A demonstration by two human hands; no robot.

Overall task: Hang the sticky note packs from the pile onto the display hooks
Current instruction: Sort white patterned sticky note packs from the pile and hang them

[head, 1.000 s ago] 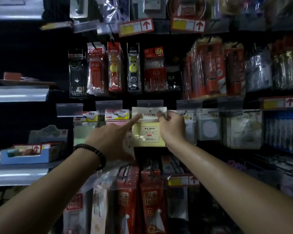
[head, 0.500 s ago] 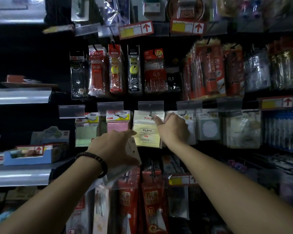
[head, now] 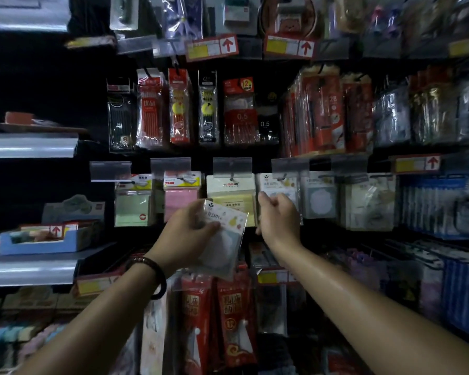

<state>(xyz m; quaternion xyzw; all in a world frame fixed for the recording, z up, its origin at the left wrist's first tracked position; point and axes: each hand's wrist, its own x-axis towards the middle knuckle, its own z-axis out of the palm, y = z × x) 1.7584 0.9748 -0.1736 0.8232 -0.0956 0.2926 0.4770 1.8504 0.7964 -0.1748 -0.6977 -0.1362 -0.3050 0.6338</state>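
The sticky note pack (head: 225,234) in my left hand (head: 186,236) reads "BE HAPPY". Above, a red refill pack (head: 240,115) shows "12" and "0.5", the black pack (head: 266,123) beside it "0.5", and a red pencil pack (head: 328,115) "2B".

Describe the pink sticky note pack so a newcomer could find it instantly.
Look just beneath the row of clear label holders. Second from the left hangs the pink sticky note pack, between a green pack and a yellow pack; only it is pink.

Head-worn — close, facing display hooks (head: 231,176)
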